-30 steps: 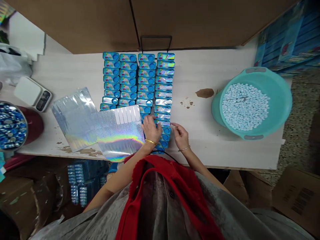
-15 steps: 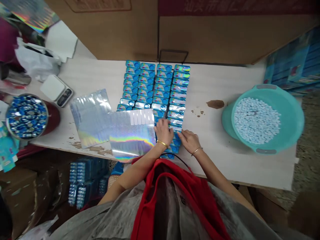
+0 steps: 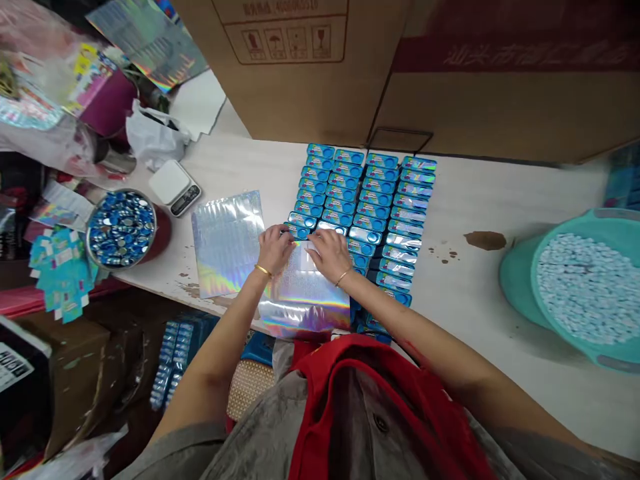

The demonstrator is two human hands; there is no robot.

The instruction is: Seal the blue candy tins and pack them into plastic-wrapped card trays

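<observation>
A shiny holographic sticker sheet [image 3: 310,310] lies at the table's front edge, overlapping the near part of several rows of small blue cases [image 3: 377,199]. My left hand [image 3: 274,250] has curled fingers at the sheet's upper left edge, closed on it. Close beside it, my right hand [image 3: 331,255] bends over the upper part of the sheet, by its pale bare patch. The right thumb and fingers come together near the patch; whatever is between them is too small to make out. Silvery strips cover the tops of many cases in the right-hand row.
A second holographic sheet [image 3: 227,233] lies to the left, near a small white scale [image 3: 173,183]. Farther left stands a pot of blue pieces [image 3: 123,230]. A turquoise tub [image 3: 523,277] of pale pieces is at right. Large cardboard boxes [image 3: 310,100] stand along the back.
Both hands have moved left, from the right-hand rows of cases to the sticker sheet's upper edge. The view has swung left, so more clutter shows on that side.
</observation>
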